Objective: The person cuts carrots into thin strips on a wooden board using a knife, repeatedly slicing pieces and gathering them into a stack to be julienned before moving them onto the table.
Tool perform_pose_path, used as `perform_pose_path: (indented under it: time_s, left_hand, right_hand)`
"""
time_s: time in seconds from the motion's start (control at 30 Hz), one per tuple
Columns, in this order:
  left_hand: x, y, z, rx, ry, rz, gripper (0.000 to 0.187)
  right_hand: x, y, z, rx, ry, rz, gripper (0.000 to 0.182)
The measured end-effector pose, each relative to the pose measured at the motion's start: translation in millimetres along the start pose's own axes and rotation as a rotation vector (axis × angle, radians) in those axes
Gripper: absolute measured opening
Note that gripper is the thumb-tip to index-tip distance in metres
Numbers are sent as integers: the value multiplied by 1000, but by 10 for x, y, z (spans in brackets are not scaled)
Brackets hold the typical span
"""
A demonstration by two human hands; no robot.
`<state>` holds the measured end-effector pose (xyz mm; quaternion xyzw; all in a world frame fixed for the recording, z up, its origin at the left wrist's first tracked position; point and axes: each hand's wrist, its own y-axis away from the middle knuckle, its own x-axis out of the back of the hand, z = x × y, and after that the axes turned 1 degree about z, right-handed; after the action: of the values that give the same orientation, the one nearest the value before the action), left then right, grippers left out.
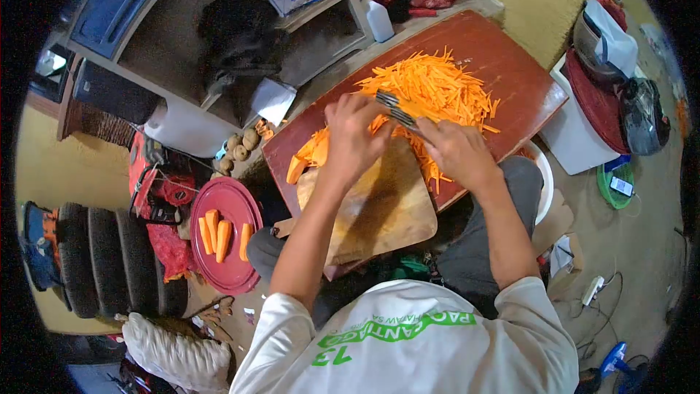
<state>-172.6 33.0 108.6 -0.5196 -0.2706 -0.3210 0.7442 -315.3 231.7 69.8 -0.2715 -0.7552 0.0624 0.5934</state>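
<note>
A wooden cutting board (390,208) lies at a slant over the near edge of a reddish-brown table (518,66). Above its far end, my right hand (459,153) is closed around a knife (397,111), whose dark blade looks striped and blurred. My left hand (351,131) is at the blade's far end, fingers curled; what is between them, if anything, is hidden. A large heap of carrot strips (437,87) spreads over the table just beyond both hands. Bigger peeled carrot pieces (315,152) lie at the board's left edge, partly behind my left hand.
On the left, a red plastic lid or tray (227,263) carries several peeled carrots (223,241). Potatoes (240,147) sit on the ledge beside the table. A white basin (543,182) is by my right knee, and a white box (576,128) stands beyond it.
</note>
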Motion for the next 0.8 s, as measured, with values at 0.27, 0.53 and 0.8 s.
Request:
perform_pose_path:
  time_s: [0.27, 0.53, 0.8]
  left_hand:
    - [-670, -605, -262, -110, -231, -341, 41]
    - [-656, -516, -766, -78, -279, -198, 32]
    - [-153, 310, -1110, 221, -228, -139, 33]
  right_hand:
    - [-66, 48, -13, 69, 11, -23, 20]
    - [46, 49, -112, 59, -43, -75, 20]
    - [-81, 111, -232, 169, -78, -46, 24]
